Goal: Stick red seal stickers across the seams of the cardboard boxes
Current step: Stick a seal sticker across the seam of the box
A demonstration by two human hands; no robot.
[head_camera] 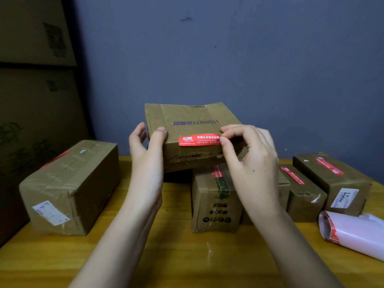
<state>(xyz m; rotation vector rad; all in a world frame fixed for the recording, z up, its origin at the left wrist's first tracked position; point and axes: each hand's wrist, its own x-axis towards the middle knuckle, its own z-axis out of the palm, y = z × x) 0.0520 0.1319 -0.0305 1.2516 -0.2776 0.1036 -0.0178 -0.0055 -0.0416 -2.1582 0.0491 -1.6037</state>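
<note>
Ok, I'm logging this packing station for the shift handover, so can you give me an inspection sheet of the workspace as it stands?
Surface: yellow wooden table, bare at the front.
Job's things: held box raised above the table; red seal sticker across its near top edge. Four other boxes on the table each show a red sticker. Sticker roll lies at right.
Clutter: nothing seen.
Grippers: left hand grips the held box's left side; right hand fingers pinch or press the sticker's right end.
Cables: nothing seen.
Surroundings: blue-grey wall behind; large stacked cartons at left.
</note>
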